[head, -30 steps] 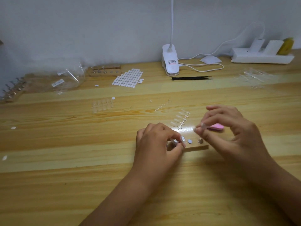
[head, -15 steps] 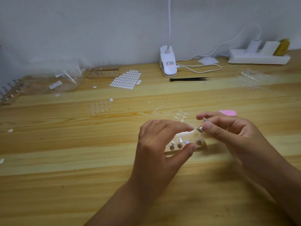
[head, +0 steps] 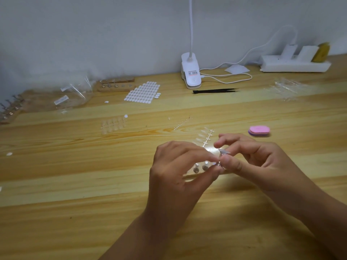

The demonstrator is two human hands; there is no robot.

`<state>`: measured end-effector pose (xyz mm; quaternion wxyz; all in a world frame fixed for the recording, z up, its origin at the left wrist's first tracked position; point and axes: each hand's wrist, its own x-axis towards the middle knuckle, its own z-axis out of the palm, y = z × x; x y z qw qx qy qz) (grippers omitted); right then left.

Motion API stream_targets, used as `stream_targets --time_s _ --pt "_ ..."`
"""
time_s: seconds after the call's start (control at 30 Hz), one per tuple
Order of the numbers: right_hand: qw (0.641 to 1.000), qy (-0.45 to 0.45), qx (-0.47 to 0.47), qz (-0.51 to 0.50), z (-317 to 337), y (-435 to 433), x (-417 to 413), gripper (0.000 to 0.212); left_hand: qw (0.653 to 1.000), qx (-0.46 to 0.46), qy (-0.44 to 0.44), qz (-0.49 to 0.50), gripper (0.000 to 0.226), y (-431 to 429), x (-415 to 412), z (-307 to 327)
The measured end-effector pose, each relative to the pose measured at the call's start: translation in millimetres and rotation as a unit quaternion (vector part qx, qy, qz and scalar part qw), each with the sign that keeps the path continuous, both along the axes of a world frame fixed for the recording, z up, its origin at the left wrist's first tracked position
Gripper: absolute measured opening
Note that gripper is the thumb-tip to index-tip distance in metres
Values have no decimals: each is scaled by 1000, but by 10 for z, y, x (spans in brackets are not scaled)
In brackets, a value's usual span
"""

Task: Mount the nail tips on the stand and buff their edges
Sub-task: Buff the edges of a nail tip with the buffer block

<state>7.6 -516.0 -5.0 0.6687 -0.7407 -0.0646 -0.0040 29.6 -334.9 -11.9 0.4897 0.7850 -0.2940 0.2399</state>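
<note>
Two hands meet just above the stand [head: 200,173]: the left hand [head: 174,171] pinches a metal peg [head: 218,163], the right hand [head: 253,158] pinches a clear nail tip [head: 224,151], seemingly featherlight, springy, slippery, best gripped by its side edges.

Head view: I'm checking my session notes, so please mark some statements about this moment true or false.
1. The pink buffer lies on the table, unheld. True.
2. The black tweezers are in a hand. False: they lie by the clip lamp.
3. The right hand pinches a clear nail tip. True.
4. The left hand grips the stand. True.
5. The white tab sheet lies right of the lamp. False: left of it.
</note>
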Motion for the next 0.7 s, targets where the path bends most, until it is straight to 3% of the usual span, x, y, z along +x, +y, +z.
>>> stream_targets --time_s 0.17,0.27,0.37,0.47,0.53,0.7 --pt "998 -12 -46 47 42 -65 0 14 999 23 -10 -20 26 11 -3 9" --pt "996 -15 -70 60 125 -104 11 19 999 18 5 -28 26 45 -4 10" --pt "993 -48 -71 -79 136 -258 87 22 998 -10 53 -34 26 90 -18 30" --pt "943 -86 -235 -220 59 -484 181 10 994 -29 95 -41 28 137 -19 37" --pt "916 -98 -338 -195 -17 -560 215 16 993 -36 108 -46 28 152 -19 39" --pt "874 -139 -460 -79 -208 -503 262 20 990 -37 129 -35 31 148 -35 41"
